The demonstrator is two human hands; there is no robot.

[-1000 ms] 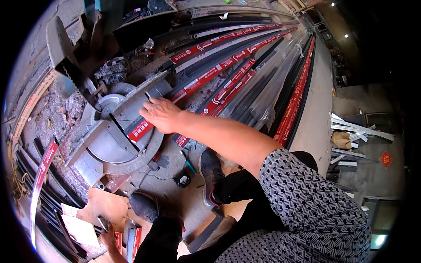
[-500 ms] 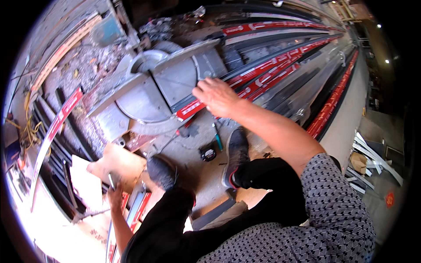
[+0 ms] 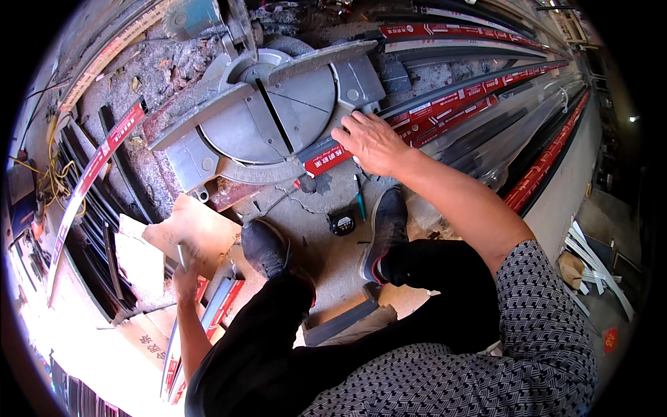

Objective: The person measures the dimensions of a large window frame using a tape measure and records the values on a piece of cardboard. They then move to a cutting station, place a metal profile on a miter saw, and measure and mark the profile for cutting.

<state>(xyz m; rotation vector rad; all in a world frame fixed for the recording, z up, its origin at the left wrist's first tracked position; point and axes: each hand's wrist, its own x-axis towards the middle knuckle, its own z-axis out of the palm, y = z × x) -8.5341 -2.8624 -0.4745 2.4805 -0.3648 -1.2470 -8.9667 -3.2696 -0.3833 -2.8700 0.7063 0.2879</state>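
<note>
Right hand (image 3: 373, 144): half-curled, gripping a red bar (image 3: 328, 158)
Left hand (image 3: 185, 281): curled, holding a metal stick (image 3: 182, 255)
Saw (image 3: 233, 132): standing by the bar

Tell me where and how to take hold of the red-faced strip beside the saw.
I'd come from above at the red-faced strip, just back from its end by the saw base, where the right hand is. The grip should probably span its two long edges: it looks narrow, red side exposed.

"Pattern on the shirt (image 3: 545, 313)?"
"Yours shows black geometric figures over pale grey; your trousers (image 3: 445, 274) are black."
"And the profile (image 3: 320, 148)?"
"Dark grey, its red film (image 3: 327, 161) marked white; your saw base (image 3: 229, 133) is silver-grey."
</note>
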